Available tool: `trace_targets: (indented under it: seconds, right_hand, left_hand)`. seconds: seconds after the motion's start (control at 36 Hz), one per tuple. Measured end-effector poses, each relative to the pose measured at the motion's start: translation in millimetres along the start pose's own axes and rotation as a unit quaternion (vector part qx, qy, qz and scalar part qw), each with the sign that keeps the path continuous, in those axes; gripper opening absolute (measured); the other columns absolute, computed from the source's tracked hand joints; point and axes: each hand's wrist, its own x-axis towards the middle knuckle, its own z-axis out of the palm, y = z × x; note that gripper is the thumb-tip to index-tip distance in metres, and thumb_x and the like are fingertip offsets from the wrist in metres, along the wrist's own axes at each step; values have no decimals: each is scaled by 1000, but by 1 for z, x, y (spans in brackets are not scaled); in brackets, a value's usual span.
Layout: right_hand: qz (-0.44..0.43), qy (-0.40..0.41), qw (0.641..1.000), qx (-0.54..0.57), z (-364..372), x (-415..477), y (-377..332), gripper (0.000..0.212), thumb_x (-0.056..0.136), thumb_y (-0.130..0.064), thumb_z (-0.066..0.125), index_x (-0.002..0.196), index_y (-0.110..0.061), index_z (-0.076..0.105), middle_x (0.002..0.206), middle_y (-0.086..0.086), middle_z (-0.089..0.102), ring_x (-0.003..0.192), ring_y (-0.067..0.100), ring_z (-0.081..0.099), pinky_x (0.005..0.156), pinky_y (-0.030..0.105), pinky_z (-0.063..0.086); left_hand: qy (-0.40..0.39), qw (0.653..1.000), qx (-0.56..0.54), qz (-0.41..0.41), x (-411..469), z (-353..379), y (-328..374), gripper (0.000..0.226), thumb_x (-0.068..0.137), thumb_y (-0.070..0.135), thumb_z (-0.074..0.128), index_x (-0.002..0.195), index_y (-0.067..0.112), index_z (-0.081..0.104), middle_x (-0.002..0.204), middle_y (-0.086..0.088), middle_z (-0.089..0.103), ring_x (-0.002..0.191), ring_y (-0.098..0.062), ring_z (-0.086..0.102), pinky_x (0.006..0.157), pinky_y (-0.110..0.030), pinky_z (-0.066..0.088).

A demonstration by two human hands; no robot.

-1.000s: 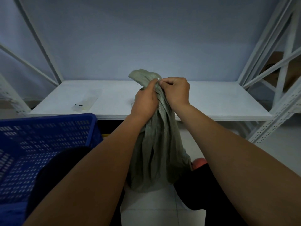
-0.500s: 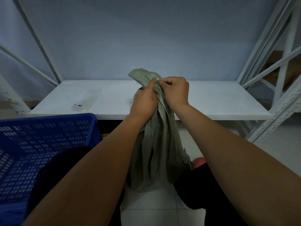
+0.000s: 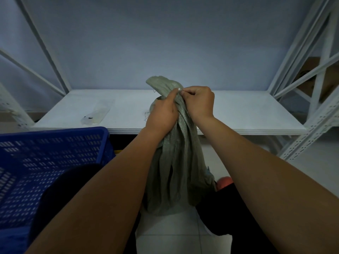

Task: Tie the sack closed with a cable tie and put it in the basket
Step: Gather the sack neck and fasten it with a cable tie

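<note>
Both hands clench the woven sack's (image 3: 176,162) gathered neck, the left hand (image 3: 162,114) wrapped around it, the right hand (image 3: 200,102) pinching a white cable tie (image 3: 180,90); cinching looks unfinished, and the blue basket (image 3: 51,154) left of the sack waits.

Cable tie (image 3: 180,89) mostly hidden by fingers (image 3: 187,92); basket (image 3: 45,162) cut off.

Dim, bluish light; wide-angle edge distortion

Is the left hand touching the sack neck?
Touching. The head view shows the left hand wrapped around the gathered neck of the green woven sack, fingers pressed into the fabric with no gap.
</note>
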Motion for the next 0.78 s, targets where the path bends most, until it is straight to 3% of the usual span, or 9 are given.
trace_targets:
  seconds: [0.25,0.42,0.56,0.69,0.78]
  right_hand:
    - [-25,-2,1000,-18,2,-1,4,12,87,-9,71,86,-14,82,80,-3,77,75,9,71,77,27,59]
    - [-42,-11,997,-63,5,-2,8,17,86,-10,67,75,-9,80,70,5,74,69,22,70,69,39,58]
    - [-42,-3,997,-71,6,-1,7,14,86,-9,68,85,-12,81,79,0,76,74,14,69,75,32,58]
    - [-35,-39,995,-88,4,2,5,19,88,-8,68,105,-16,71,75,-2,67,69,8,61,62,4,41]
    - [-15,-88,993,-78,4,4,7,27,83,-2,67,104,-19,70,78,2,73,77,13,68,68,11,49]
  left_hand:
    - [-5,1000,17,-1,0,-4,4,50,100,12,36,150,18,40,97,-20,67,86,-31,63,79,-44,54]
    - [-18,999,31,-1,-2,-6,7,51,98,10,36,148,18,43,94,-21,68,84,-34,64,77,-46,55]
    - [-29,999,34,5,-1,-6,7,51,95,13,33,143,23,47,94,-20,67,84,-34,64,76,-47,56]
    - [-34,998,52,15,0,-11,6,42,95,9,36,131,17,57,93,-18,69,83,-33,64,74,-45,56]
    - [-41,998,54,-1,2,-13,5,44,95,7,37,131,17,61,101,-17,70,89,-31,65,79,-43,56]
